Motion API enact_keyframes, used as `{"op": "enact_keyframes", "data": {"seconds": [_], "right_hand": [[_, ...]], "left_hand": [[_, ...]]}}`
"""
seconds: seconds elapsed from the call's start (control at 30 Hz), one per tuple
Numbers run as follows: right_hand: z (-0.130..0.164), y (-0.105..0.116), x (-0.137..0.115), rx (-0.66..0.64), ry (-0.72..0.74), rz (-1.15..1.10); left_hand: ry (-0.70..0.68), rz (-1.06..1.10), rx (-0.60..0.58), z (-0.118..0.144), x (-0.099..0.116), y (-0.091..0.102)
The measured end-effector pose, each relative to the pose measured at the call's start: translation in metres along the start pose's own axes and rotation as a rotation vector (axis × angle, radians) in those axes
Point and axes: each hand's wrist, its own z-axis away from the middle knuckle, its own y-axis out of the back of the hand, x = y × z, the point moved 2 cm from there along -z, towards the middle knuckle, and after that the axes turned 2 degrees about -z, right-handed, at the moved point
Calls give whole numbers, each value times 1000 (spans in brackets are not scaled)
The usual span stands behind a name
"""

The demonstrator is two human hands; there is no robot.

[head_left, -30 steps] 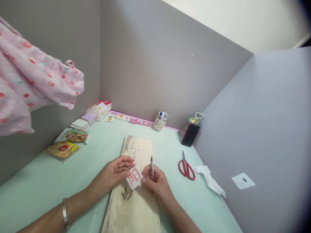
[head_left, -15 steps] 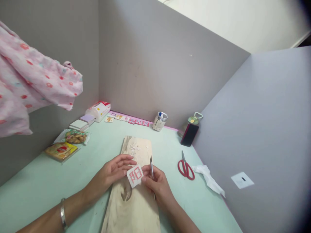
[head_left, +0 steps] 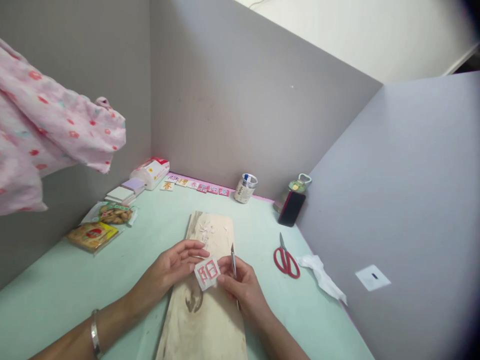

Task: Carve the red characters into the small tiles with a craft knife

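A small white paper square with a red cut-out character [head_left: 206, 272] is held between both hands above a pale wooden board [head_left: 210, 320]. My left hand [head_left: 173, 267] pinches its left edge with thumb and fingers. My right hand [head_left: 240, 285] touches the paper's right edge and also holds a thin craft knife [head_left: 233, 256], blade pointing up and away. Paper scraps [head_left: 207, 229] lie at the board's far end.
Red scissors [head_left: 286, 260] and a crumpled white tissue [head_left: 321, 275] lie to the right. A jar [head_left: 245, 187], a dark phone [head_left: 289, 208] and a row of character cards [head_left: 195, 185] stand by the back wall. Snack packets [head_left: 93, 234] and notepads [head_left: 122, 193] sit left. Pink cloth [head_left: 48, 130] hangs upper left.
The paper square shifted slightly between my hands and now sits a little lower and more level. Both hands stay in about the same place over the board.
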Motion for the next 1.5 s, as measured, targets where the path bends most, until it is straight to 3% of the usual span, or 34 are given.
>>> {"op": "enact_keyframes", "data": {"seconds": [0.4,1.17,1.4,1.5], "right_hand": [[2,-3,-6,-27,-15,-19],[2,-2,-5,-50,-12,-24],[3,-3,-5,-73,-21,9],[8,-3,-12,-96,0,148]], "left_hand": [[9,-42,26,-2,-8,5],[22,-82,2,1,-3,1],[37,-135,-55,2,-4,-3],[66,-198,-71,2,-10,-8]]}}
